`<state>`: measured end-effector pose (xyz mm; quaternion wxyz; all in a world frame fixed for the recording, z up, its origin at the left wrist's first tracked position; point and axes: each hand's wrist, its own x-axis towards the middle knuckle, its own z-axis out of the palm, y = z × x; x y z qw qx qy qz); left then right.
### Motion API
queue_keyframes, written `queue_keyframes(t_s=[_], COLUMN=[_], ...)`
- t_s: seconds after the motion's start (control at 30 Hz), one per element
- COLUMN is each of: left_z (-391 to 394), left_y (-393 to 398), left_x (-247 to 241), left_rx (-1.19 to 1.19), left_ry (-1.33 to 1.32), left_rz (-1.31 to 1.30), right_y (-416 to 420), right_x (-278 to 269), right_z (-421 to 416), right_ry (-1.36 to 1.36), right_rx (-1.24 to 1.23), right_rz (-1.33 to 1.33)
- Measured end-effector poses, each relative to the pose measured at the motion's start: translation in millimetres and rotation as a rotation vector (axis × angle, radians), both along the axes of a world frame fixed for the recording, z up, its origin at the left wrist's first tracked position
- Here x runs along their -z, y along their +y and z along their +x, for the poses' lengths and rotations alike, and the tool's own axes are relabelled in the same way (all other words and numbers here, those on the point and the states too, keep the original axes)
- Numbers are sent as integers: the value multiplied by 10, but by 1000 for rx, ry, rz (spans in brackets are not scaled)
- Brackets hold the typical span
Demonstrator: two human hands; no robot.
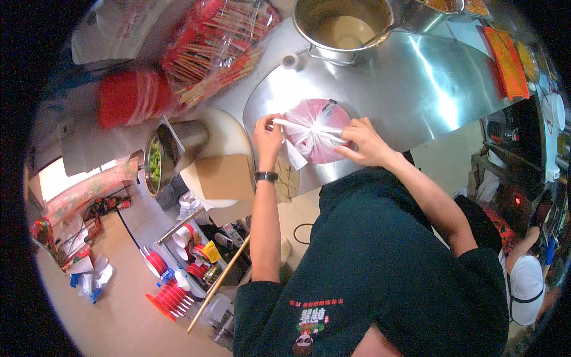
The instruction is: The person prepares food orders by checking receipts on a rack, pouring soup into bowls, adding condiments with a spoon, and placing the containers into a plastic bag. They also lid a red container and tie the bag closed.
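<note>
A pink, rounded package in a clear plastic bag (319, 116) lies on the stainless steel counter (383, 93) before me. The bag's white plastic is gathered and twisted at the middle of its top. My left hand (269, 134) pinches one end of the twisted plastic at the package's left side. At the right side, my right hand (363, 142) grips the other end, so the plastic is stretched between both hands. A white slip of paper (294, 155) hangs at the package's lower left edge.
A large steel pot (343, 26) with pale liquid stands behind. A tape roll (290, 61) and bundles of wrapped chopsticks (214, 44) lie beyond, to the left. A steel bowl of chopped greens (155, 165) is at left. Another person in a white cap (526, 285) is at right.
</note>
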<state>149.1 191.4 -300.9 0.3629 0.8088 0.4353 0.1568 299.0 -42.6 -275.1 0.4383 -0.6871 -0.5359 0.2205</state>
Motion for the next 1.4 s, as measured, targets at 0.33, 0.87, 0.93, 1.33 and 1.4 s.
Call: queue_keyframes(t_s=[0.33, 0.87, 0.93, 1.33, 1.4], left_z=[382, 648, 898, 3287, 3790], left_y=[-594, -571, -498, 41, 225], left_x=[-835, -2140, -2620, -4000, -3857], left_rx=[477, 243, 286, 205, 252], left_ry=[12, -320, -482, -749, -770], left_rz=[-292, -194, -123, -4, -24], right_y=[434, -3055, -3399, -3859, -3785], right_x=[-423, 1321, 1633, 1911, 1659], right_z=[210, 281, 194, 1195, 1447], right_ry=[236, 823, 913, 726, 853], right_rx=[228, 1135, 1125, 1073, 1172], right_rz=[297, -512, -649, -954, -896])
